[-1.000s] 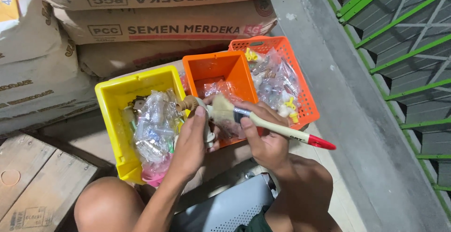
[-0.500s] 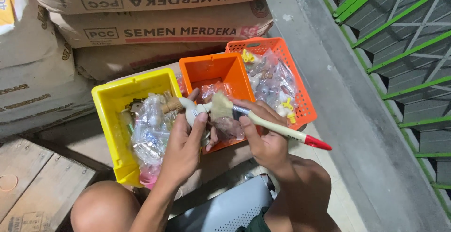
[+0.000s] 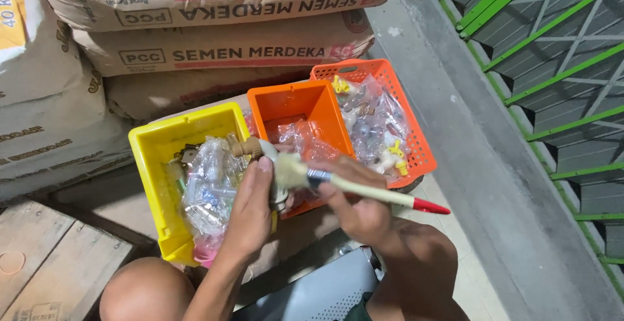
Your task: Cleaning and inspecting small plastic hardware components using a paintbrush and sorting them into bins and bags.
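My left hand grips a small white and tan plastic tap fitting above the gap between the yellow bin and the orange bin. My right hand holds a paintbrush with a cream handle and red tip; its pale bristles rest against the fitting. The yellow bin holds clear plastic bags of small parts. The orange bin holds a few clear bags as well.
An orange mesh basket with bagged fittings stands right of the orange bin. Stacked brown cement sacks fill the back and left. A green metal grille runs along the right. Wooden boards lie lower left. My knee shows below.
My left hand has turned the fitting a little while the brush stayed on it. The camera view has shifted slightly.
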